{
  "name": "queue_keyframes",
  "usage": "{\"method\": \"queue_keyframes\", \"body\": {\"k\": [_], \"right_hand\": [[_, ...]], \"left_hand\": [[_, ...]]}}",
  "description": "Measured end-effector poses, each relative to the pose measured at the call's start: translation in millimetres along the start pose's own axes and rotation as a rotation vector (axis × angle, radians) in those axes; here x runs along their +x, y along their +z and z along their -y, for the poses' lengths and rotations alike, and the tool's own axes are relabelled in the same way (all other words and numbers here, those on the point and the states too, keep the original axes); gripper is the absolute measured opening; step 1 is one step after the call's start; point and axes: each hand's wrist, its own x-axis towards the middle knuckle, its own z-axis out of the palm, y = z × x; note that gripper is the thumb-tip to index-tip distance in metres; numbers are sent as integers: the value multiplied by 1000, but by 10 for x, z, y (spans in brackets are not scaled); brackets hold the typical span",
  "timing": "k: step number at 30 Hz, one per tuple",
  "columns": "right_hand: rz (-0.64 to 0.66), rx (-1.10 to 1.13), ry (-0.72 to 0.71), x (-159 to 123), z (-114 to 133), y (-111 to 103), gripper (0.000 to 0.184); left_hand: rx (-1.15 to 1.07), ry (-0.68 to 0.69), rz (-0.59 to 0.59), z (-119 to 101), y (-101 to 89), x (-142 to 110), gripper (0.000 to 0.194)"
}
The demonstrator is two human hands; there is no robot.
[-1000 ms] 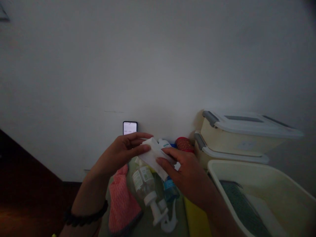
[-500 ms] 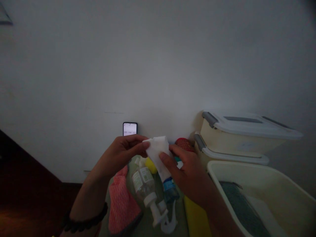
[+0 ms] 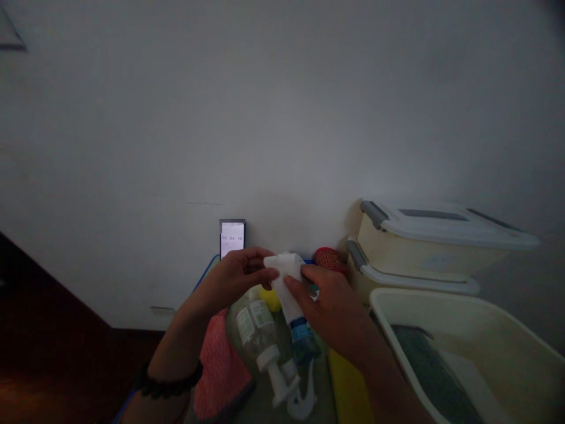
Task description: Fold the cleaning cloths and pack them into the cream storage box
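Between my two hands is a folded white sheet [image 3: 288, 294], soft and thin like a tissue. My left hand [image 3: 241, 272] pinches its upper left corner between thumb and fingers. My right hand [image 3: 329, 300] grips its right side, thumb on the front face. Just below lies a clear pump bottle [image 3: 258, 327], its white pump towards me. Beside that is a blue-labelled bottle [image 3: 304, 338], partly hidden by the sheet. A pink cloth [image 3: 223, 365] lies under my left forearm.
A phone [image 3: 232, 238] with a lit timer leans on the wall. At right are stacked lidded boxes [image 3: 428, 253] and an open cream bin [image 3: 477, 303] holding a green item [image 3: 436, 371]. A red patterned round thing [image 3: 329, 259] and a yellow item [image 3: 351, 388] lie near my right hand.
Both hands and the white sheet have shifted slightly down, the left hand also to the right. The sheet's top edge now folds over more. Both hands keep their grip.
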Motion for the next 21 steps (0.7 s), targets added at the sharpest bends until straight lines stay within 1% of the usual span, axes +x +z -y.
{"method": "queue_keyframes", "body": {"k": [3,5,9,12,14,16,18,21], "right_hand": [[57,105,-4,3,-9,-15,32],[68,162,-9,7,-3,-32,32],[-47,160,-102,20,8,-54,33],[-115,144,-132,33,5,-42,33],[-134,165,-105,43,-1,-22,28],[-169,216,-43,52,-10,0,22],[-205,288,29,56,-19,14,21],[-247,366,98,53,-30,18,28]], "left_hand": [[-3,-10,74,29,-7,14,18],[-40,-15,106,19,-14,-5,18],[-173,4,135,3,-31,-38,25],[-262,11,95,39,-5,-1,26],[-318,30,44,77,42,43,24],[-351,64,21,108,100,80,23],[-344,85,51,121,152,95,22],[-301,78,126,109,182,77,20]]}}
